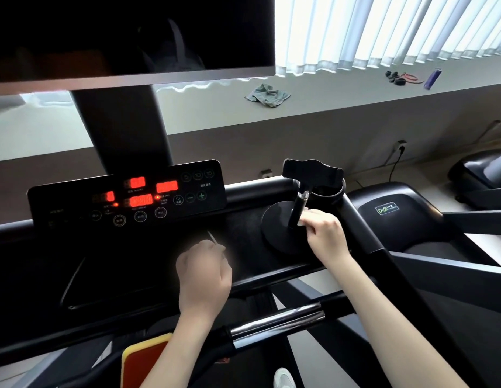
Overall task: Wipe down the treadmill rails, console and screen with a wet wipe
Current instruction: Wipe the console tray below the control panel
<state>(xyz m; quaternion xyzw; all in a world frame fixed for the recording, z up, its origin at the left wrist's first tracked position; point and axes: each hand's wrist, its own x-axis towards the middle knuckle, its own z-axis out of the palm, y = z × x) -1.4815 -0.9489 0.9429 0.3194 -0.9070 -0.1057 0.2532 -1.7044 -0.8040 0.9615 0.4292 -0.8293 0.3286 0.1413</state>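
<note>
The fingers of the right hand are bunched together and pinch a small white wet wipe against the lower stem of a black phone stand. It looks as if they are rubbing the post itself or steadying the stand so the surface beneath can be reached. The left hand hovers over the dark tray of the console with its fingers curled under. A thin pale strip sticks out above the knuckles, but motion blur hides whether it is pinched or merely lies behind. The stand's round base sits flat on the tray's right end, just beside the cup holder and close to the right rail, so that corner is tight. A wipe dragged there will catch the disc's edge unless the stand is lifted or slid left, where the tray lies open. The lit button panel rises at the back of the tray, a raised lip to work along carefully so that no key is pressed. Above it the dark screen overhangs on its post, with free reach across its face. The chrome-banded front bar crosses beneath both wrists. Beyond, a crumpled cloth lies on the window ledge, well apart.
</note>
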